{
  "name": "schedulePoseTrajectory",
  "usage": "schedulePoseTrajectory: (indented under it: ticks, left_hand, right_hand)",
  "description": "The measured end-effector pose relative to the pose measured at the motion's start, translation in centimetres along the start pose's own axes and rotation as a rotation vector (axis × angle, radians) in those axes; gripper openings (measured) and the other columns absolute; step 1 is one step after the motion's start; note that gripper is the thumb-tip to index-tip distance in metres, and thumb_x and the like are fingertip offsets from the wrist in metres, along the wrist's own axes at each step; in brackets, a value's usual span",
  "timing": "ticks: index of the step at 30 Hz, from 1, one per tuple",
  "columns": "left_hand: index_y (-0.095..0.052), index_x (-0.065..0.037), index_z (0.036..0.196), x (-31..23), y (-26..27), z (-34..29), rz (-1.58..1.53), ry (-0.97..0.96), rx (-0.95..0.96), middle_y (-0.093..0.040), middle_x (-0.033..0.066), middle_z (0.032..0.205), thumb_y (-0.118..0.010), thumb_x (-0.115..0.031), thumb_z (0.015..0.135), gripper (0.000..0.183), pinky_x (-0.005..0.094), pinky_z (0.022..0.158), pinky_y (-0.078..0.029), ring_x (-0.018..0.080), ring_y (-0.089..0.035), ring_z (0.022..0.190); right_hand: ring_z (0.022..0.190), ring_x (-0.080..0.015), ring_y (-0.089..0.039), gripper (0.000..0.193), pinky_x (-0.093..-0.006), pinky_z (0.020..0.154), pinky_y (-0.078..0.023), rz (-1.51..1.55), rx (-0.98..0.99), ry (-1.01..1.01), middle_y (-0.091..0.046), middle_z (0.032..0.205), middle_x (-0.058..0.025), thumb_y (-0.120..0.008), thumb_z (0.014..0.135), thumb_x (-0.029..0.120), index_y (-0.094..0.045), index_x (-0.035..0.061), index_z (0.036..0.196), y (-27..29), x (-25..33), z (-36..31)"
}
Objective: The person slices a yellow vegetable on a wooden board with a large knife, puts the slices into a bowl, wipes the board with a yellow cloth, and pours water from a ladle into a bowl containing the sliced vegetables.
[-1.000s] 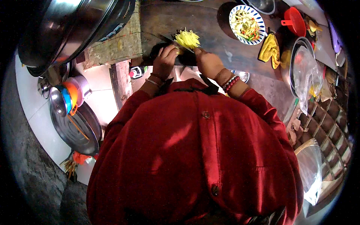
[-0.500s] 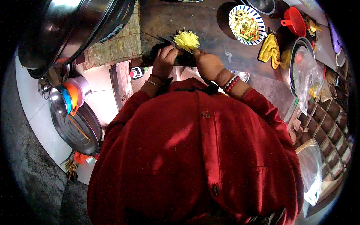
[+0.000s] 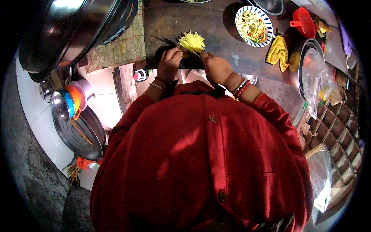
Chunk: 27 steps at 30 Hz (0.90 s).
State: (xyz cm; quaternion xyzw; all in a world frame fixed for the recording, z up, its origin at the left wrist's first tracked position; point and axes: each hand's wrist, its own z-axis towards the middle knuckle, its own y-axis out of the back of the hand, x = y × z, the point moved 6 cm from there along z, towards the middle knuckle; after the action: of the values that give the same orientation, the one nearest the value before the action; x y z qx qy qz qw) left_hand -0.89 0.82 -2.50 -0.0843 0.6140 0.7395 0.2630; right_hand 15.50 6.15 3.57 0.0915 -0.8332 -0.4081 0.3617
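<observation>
On worktop (image 3: 170, 19) | yellow strips (image 3: 192, 40) | right hand (image 3: 217, 69): knife (image 3: 196, 53), apparently | left hand (image 3: 169, 63): nearby

A yellow cloth (image 3: 277, 53) lies near a red scoop (image 3: 305, 24)

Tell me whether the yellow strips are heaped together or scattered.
Heaped together: the thin yellow strips form one compact bunch just ahead of the left hand and right hand.

Red buttoned shirt (image 3: 177, 154), beaded bracelet (image 3: 241, 88) (mostly red too).
</observation>
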Motion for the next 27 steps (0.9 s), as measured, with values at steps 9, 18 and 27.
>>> schedulePoseTrajectory:
  ticks: [9,18,27]
  left_hand:
    - [-0.065,-0.004,0.102,0.3,-0.4,-0.2,0.016,-0.084,-0.024,-0.061,0.0095,0.111,-0.057,-0.009,0.083,0.022,0.0371,0.094,-0.048,0.0281,-0.057,0.105]
    - [-0.064,-0.004,0.103,0.8,-0.3,-0.2,-0.071,0.003,-0.074,-0.059,0.0104,0.113,-0.060,-0.008,0.084,0.020,0.0377,0.091,-0.049,0.0300,-0.057,0.105]
    - [-0.066,-0.005,0.103,0.3,0.3,0.2,-0.124,0.089,-0.057,-0.059,0.0100,0.113,-0.060,-0.008,0.083,0.021,0.0379,0.092,-0.048,0.0298,-0.057,0.106]
  right_hand:
    - [0.084,-0.0469,-0.063,0.020,-0.0521,0.070,-0.051,0.088,-0.144,0.019,-0.064,0.095,-0.0276,-0.054,0.088,0.010,-0.051,0.0006,0.106,-0.6,-1.7,0.4]
    - [0.086,-0.0454,-0.064,0.020,-0.0524,0.071,-0.051,-0.005,0.020,-0.042,-0.065,0.096,-0.0265,-0.054,0.086,0.009,-0.052,0.0020,0.104,-0.7,-0.9,0.4]
    - [0.082,-0.0466,-0.063,0.016,-0.0529,0.069,-0.051,0.093,-0.143,0.021,-0.064,0.093,-0.0272,-0.053,0.091,0.014,-0.053,0.0026,0.103,-0.8,-2.3,0.3]
